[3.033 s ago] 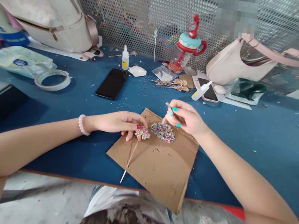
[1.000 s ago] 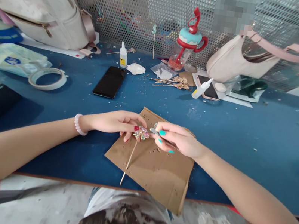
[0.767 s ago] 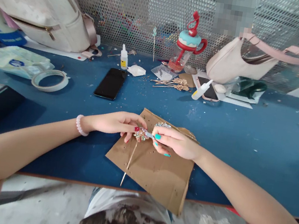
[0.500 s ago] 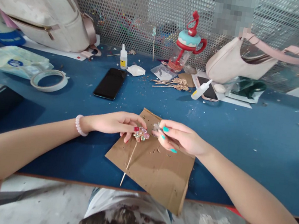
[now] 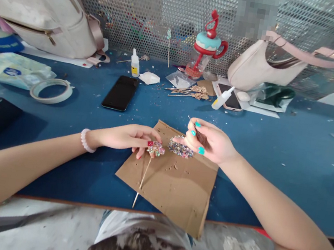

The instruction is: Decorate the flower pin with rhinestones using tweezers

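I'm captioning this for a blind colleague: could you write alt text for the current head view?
A person's left hand holds a gem-studded ornament on a thin stick over cardboard; the right hand grips a slim tool near a glittering bead cluster. Behind them on the blue table are a black phone and white bottles.

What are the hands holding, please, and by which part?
The left hand holds a gem-topped stick by its head's edge; the right hand grips a slim tool, apparently around its shaft.
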`<state>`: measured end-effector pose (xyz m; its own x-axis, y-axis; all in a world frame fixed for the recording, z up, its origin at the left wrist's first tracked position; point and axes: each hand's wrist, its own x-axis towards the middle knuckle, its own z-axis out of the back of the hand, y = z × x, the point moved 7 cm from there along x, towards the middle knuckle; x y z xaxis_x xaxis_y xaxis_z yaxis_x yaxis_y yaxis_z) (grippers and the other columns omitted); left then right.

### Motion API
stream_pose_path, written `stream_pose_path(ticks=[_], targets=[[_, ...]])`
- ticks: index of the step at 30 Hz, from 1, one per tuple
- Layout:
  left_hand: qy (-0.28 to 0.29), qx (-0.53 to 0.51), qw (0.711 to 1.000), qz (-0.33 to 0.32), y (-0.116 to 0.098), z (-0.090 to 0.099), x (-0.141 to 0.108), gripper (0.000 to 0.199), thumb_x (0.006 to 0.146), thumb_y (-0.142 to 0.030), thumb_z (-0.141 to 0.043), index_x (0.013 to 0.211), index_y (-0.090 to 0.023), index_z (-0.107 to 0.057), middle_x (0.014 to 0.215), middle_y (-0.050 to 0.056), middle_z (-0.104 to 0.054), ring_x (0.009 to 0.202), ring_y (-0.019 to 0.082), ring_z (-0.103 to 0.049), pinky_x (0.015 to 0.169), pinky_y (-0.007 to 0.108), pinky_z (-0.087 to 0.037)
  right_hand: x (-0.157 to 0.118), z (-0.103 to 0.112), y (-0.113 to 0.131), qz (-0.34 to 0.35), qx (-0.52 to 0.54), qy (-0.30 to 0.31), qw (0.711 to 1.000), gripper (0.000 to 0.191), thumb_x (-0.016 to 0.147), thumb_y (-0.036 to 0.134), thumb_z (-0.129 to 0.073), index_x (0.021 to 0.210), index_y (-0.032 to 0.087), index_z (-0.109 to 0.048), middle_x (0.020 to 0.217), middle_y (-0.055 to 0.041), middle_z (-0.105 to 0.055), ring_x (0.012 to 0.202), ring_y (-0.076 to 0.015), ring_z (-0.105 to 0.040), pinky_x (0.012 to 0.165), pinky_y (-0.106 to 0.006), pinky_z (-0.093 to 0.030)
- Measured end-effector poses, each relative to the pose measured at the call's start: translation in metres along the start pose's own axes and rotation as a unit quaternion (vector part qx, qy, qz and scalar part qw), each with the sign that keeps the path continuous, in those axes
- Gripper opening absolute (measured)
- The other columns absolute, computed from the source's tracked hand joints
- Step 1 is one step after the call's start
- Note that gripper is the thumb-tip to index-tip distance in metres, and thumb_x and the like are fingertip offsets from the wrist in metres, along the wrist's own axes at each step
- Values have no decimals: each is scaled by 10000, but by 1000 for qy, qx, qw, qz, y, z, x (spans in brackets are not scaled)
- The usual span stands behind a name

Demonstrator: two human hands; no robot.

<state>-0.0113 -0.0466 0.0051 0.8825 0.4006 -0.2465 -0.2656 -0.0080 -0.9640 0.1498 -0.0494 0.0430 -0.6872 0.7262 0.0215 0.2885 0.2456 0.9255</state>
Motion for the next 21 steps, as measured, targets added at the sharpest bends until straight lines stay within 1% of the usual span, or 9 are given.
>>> stream_pose_path(ticks=[2, 6, 8, 10, 12, 15, 17, 19, 21], targets=[[0, -4, 1000, -4, 1, 1, 0, 267, 991, -303, -432, 1223, -193, -505, 1014, 75, -694, 624, 71, -608, 490, 165, -343, 0, 1, 0, 8, -2, -8, 1000, 199, 960, 322, -495, 802, 202, -483, 504, 92, -473, 463, -68, -410, 741, -306, -493], [5, -7, 1000, -18, 0, 0, 0, 276, 993, -299, -425, 1229, -172, -493, 1042, 101, -698, 625, 76, -621, 489, 174, -346, 1, 13, -2, 13, -27, -74, 997, 191, 955, 369, -511, 845, 217, -474, 515, 97, -439, 482, -74, -362, 703, -297, -496], [2, -2, 1000, -19, 0, 1, 0, 266, 993, -278, -420, 1225, -170, -494, 1046, 99, -701, 615, 71, -620, 495, 174, -358, 1, 19, -3, 10, -37, -103, 994, 192, 953, 373, -511, 848, 218, -466, 522, 101, -395, 485, -72, -323, 688, -290, -494], [-2, 5, 1000, -15, 1, 1, 0, 258, 990, -256, -420, 1224, -179, -497, 1040, 85, -703, 610, 67, -620, 499, 173, -365, 1, 23, -2, 9, -43, -120, 992, 187, 950, 354, -508, 837, 217, -450, 535, 101, -367, 493, -71, -307, 670, -276, -485], [-3, 11, 1000, -12, 1, 2, 0, 259, 990, -251, -420, 1230, -192, -496, 1033, 71, -703, 612, 67, -624, 505, 171, -373, 1, 24, -1, 6, -61, -129, 990, 154, 937, 301, -508, 829, 215, -439, 548, 98, -363, 503, -69, -312, 661, -263, -474], [-3, 11, 1000, -6, 2, 2, 0, 260, 993, -259, -415, 1234, -200, -494, 1020, 63, -702, 620, 69, -629, 510, 171, -380, 0, 24, 2, -8, -107, -139, 985, 99, 863, 173, -543, 833, 202, -453, 595, 92, -394, 518, -59, -332, 690, -267, -477], [-6, 11, 1000, -1, 3, 2, 0, 260, 989, -248, -419, 1231, -197, -498, 1005, 60, -703, 619, 68, -626, 510, 171, -380, 0, 24, 4, -12, -137, -141, 980, 134, 805, 121, -571, 831, 194, -462, 657, 82, -419, 539, -52, -355, 715, -278, -488], [-7, 9, 1000, 3, 3, 2, 0, 267, 981, -233, -424, 1235, -196, -498, 1005, 60, -703, 623, 70, -623, 510, 171, -380, -1, 24, 5, -11, -160, -141, 977, 169, 768, 114, -597, 809, 191, -452, 713, 70, -428, 583, -55, -387, 736, -294, -499], [-5, 3, 1000, 2, 4, 2, 1, 275, 973, -223, -431, 1240, -195, -494, 999, 59, -704, 620, 70, -619, 512, 171, -384, -1, 23, 5, -2, -179, -130, 975, 203, 744, 115, -613, 777, 193, -429, 715, 68, -416, 610, -63, -391, 723, -297, -497]])
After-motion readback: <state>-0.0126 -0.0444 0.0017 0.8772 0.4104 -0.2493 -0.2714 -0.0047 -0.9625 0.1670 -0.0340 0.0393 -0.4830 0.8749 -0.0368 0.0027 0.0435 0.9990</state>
